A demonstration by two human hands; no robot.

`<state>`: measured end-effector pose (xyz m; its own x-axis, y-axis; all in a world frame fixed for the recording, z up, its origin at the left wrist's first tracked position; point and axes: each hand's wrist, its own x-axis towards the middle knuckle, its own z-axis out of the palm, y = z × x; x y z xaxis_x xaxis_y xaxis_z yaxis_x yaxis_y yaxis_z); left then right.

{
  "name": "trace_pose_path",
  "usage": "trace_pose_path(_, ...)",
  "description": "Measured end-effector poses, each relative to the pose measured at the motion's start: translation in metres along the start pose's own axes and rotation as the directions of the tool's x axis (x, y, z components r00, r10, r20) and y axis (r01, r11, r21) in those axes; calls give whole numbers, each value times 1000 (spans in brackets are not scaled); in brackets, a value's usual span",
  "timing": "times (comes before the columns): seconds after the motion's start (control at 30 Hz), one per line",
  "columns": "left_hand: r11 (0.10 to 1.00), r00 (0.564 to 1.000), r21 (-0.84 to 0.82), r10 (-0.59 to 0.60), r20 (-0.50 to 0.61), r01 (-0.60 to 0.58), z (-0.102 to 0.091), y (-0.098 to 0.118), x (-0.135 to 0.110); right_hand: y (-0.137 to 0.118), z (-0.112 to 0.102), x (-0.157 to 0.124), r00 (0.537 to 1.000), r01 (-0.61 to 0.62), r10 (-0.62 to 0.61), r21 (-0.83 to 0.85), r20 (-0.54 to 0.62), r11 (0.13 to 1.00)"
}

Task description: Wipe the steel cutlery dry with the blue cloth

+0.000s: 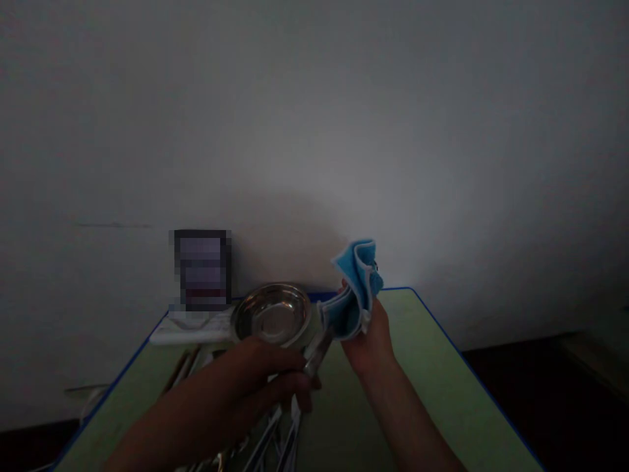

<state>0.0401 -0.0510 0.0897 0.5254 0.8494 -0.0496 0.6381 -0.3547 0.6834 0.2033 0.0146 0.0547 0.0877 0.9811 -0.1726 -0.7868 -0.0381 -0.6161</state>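
My left hand (263, 377) pinches the near end of a shiny metal utensil (318, 354), which slants up to the right. Its far end disappears into a folded blue cloth (361, 288) with pale edging, so I cannot make out its kind. My right hand (376, 334) is closed around that cloth from behind and below, holding it above the table; most of its fingers are hidden by the folds. Beneath my left hand lie several long utensils, some in white and dark wrappers (289, 436), partly covered by the hand and forearm.
A steel bowl (236, 321) stands at the back of the green, blue-edged table (432, 367). Left of it, a blurred dark-framed panel (204, 269) is upright above a white flat item (196, 333). Brown sticks (177, 368) lie near my left forearm. A wall (314, 131) rises behind.
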Motion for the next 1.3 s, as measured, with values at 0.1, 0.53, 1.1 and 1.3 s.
trace_pose_path(0.1, 999, 999, 27, -45, -27, 46, 5, 3, 13, 7, 3, -7, 1000, -8, 8, -11, 18, 1000)
trace_pose_path(0.53, 970, 771, -239, -188, -609, 48, -23, -24, 2, -15, -8, -12, 892, 86, 241, -668, 382, 739)
trace_pose_path(1.1, 992, 746, 7, -87, -660, 122, -23, -20, -5, -73, -25, -15, 666, 606, 444, -782, 599, 145)
trace_pose_path(1.3, 1000, 886, -13, -23, -463, 19, -11, -15, 2, -67, -23, -19, 700, 640, 394, -768, 596, 24)
